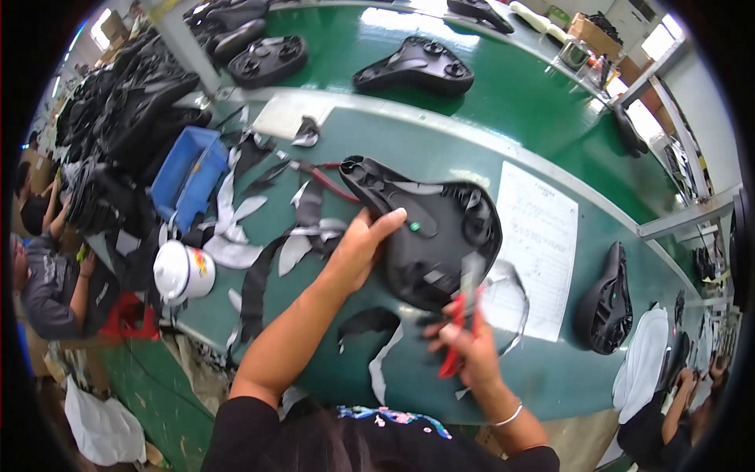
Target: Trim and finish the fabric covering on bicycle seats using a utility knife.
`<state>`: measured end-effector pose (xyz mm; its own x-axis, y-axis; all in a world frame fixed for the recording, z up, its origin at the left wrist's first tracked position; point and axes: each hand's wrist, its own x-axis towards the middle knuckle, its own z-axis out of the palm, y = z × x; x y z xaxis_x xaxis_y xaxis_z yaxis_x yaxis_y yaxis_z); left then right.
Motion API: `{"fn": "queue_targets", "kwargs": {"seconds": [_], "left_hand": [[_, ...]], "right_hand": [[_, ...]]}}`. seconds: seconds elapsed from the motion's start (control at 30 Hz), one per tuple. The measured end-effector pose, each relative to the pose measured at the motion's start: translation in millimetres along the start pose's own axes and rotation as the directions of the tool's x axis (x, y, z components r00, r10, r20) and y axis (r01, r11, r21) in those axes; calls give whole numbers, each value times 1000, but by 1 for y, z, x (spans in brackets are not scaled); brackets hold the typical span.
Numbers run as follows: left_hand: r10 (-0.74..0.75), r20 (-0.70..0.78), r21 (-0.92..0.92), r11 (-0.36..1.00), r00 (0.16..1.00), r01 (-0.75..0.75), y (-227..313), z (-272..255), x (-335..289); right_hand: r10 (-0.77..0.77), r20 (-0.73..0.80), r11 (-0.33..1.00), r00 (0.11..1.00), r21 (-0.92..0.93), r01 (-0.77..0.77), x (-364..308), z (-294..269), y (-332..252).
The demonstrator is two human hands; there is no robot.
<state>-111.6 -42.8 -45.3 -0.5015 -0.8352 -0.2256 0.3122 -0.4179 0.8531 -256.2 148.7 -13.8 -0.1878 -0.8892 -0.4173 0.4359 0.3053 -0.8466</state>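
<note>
A black bicycle saddle (pixel 425 236) is held underside up above the green table. My left hand (pixel 366 248) is closed on its left edge, the thumb lying on the underside near a small green dot. My right hand (pixel 468 346) grips a red-handled tool (pixel 469 307) at the saddle's near right edge. Its metal end is smeared by motion, so I cannot tell whether it is scissors or pliers. A thin trimmed strip (pixel 521 303) curves beside the saddle's right edge. Another red-handled tool (pixel 334 182) lies beyond my left hand, partly behind the saddle.
Black and grey offcuts (pixel 259 267) litter the table's left side, near a white lidded mug (pixel 183 271) and a blue bin (pixel 189 177). Written paper (pixel 543 244) lies right, before another saddle (pixel 609 303). More saddles (pixel 417 67) sit on the far green surface. People work at both sides.
</note>
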Motion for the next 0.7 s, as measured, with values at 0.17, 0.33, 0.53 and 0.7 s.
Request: {"fn": "queue_targets", "kwargs": {"seconds": [0.17, 0.33, 0.53, 0.7], "left_hand": [[-132, -54, 98, 986, 990, 137, 45, -20, -57], [-163, 1, 322, 934, 987, 154, 77, -43, -87], [-193, 25, 461, 873, 981, 159, 85, -45, -82], [-179, -8, 489, 857, 984, 160, 72, -59, -81]], "right_hand": [[-18, 129, 867, 992, -492, 80, -37, 1, -6], [-451, 337, 373, 826, -770, 517, -18, -12, -20], [-240, 776, -321, 583, -630, 707, 11, 18, -54], [-75, 428, -284, 901, -875, 392, -37, 12, 1]]}}
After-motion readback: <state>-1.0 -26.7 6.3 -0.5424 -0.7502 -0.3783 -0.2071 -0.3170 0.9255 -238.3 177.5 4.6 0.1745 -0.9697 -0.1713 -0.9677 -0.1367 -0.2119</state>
